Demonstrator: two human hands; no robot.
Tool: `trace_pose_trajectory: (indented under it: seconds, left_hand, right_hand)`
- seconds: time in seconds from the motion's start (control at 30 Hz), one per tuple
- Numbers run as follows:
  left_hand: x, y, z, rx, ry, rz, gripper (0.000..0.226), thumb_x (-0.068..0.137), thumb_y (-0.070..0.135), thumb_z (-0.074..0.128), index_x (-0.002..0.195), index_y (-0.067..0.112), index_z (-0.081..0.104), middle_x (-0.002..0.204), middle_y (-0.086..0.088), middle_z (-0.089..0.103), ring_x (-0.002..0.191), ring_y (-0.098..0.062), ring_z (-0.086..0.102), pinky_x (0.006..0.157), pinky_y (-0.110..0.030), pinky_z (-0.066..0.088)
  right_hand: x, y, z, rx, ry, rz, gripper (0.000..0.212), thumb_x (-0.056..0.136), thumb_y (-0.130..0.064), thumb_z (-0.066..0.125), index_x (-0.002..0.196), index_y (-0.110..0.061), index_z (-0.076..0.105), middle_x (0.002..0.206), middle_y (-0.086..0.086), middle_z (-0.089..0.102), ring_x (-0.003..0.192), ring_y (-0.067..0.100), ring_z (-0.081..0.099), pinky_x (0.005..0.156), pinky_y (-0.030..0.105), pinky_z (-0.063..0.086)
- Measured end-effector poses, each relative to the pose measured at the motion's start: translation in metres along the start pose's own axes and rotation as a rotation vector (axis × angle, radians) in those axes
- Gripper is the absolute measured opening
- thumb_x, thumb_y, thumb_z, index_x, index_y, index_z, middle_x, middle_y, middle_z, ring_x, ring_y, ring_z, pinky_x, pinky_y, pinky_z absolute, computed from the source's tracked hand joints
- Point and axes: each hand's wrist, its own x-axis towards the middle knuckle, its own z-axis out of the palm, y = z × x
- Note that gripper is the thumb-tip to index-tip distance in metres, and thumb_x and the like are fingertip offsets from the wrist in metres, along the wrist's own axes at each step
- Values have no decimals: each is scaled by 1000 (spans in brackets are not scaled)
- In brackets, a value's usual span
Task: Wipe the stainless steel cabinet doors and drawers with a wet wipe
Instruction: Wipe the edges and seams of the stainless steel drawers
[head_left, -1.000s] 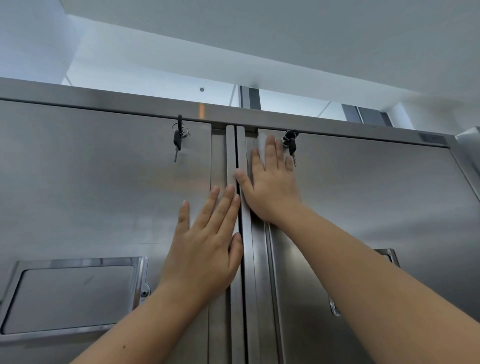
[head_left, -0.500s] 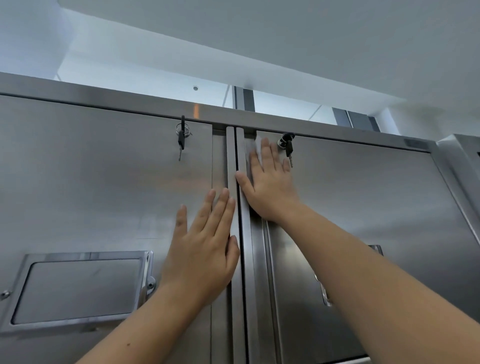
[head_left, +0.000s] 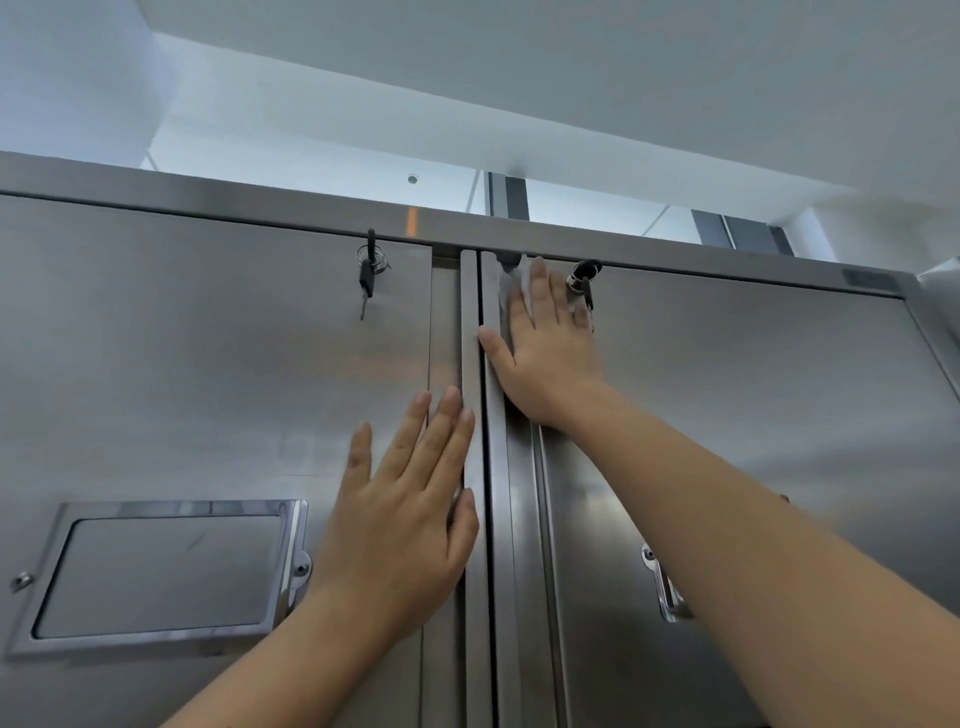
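Two stainless steel doors filled the view: the left door (head_left: 208, 364) and the right door (head_left: 753, 415), meeting at a vertical seam under the cabinet's top rail (head_left: 260, 205). The right hand (head_left: 545, 353) reached up along a raised forearm, laid flat with fingers spread against the upper inner corner of the right door, thumb on the door's edge by the seam. It pressed a white wet wipe (head_left: 517, 283) against the metal beneath its palm and fingers, not clenched around it; the wipe's edge showed past the fingertips just under the rail. The left hand (head_left: 410, 514) lay open and flat lower on the left door's inner edge, holding nothing. A framed label holder (head_left: 156, 571) sat on the left door. Keys hung from the left lock (head_left: 368, 270) and the right lock (head_left: 582, 278), the latter just beside the right fingers.
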Motion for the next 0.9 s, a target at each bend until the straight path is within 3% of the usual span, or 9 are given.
trace_pose_trajectory:
  seconds: [0.2, 0.43, 0.6, 0.77, 0.9]
  left_hand:
    - [-5, 3, -2, -19, -10, -20, 58, 86, 30, 31, 136, 5, 45, 144, -12, 38, 131, -32, 36, 98, -61, 23]
    - [-13, 3, -4, -31, -25, -20, 57, 86, 30, 31, 136, 6, 45, 145, -12, 37, 133, -33, 34, 99, -62, 24]
    - [-19, 4, -3, -45, -33, -19, 58, 87, 31, 31, 138, 8, 42, 147, -10, 34, 135, -31, 31, 109, -50, 17]
    - [-20, 6, -4, -28, -28, -11, 57, 87, 30, 31, 137, 7, 43, 145, -12, 37, 134, -32, 33, 102, -60, 21]
    - [-23, 6, -5, -21, -22, -9, 57, 87, 29, 31, 137, 6, 43, 145, -13, 37, 134, -32, 33, 102, -60, 20]
  right_hand:
    - [-54, 0, 13, -29, -14, -45, 68, 96, -50, 18, 148, -17, -12, 152, 8, -26, 139, 19, -26, 110, 37, -15]
    - [-22, -4, 7, -38, -29, 17, 68, 97, -52, 16, 149, -16, -10, 153, 10, -22, 140, 22, -23, 109, 38, -16]
    - [-37, -3, 13, -19, 14, -1, 68, 94, -52, 11, 149, -18, -10, 153, 10, -22, 140, 22, -22, 110, 40, -14]
    - [-93, -7, 24, -28, 47, -36, 69, 90, -52, 5, 148, -19, -12, 151, 7, -28, 139, 20, -26, 105, 35, -23]
    - [-105, -8, 24, -46, 31, -48, 69, 90, -53, 5, 147, -18, -13, 147, 6, -32, 137, 19, -29, 102, 32, -29]
